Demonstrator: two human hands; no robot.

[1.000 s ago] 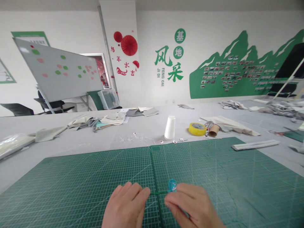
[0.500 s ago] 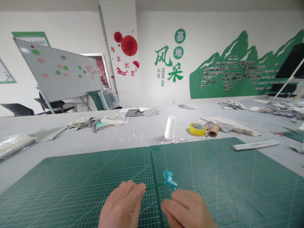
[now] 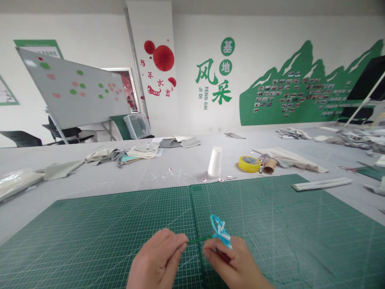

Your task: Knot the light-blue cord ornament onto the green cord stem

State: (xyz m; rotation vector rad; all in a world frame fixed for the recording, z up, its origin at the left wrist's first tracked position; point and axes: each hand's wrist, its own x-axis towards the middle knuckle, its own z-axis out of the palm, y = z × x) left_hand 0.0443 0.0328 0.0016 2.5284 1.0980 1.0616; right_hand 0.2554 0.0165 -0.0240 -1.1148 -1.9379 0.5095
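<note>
A blue looped ornament with white beads (image 3: 221, 231) sits on a thin green stem (image 3: 200, 240) just above my right hand. My left hand (image 3: 159, 257) pinches the left end of that stem between thumb and fingers. Close beside the ornament, my right hand (image 3: 234, 259) has its thumb and fingertips curled together near the stem; what lies between them is too small to make out. Both hands are over the green cutting mats (image 3: 120, 220), one on each side of the seam.
Behind the mats stand a white thread cone (image 3: 215, 161), a yellow tape roll (image 3: 249, 164) and a cardboard tube (image 3: 270, 165). A rolled pale cloth (image 3: 321, 184) lies at the right mat's edge. Fabric pieces (image 3: 144, 150) are heaped farther back. Green thread trails across the right mat.
The blue ornament has shifted slightly right and down and turned, now overlapping my right hand. My right hand's fingers have risen beside the stem. My left hand has moved slightly right.
</note>
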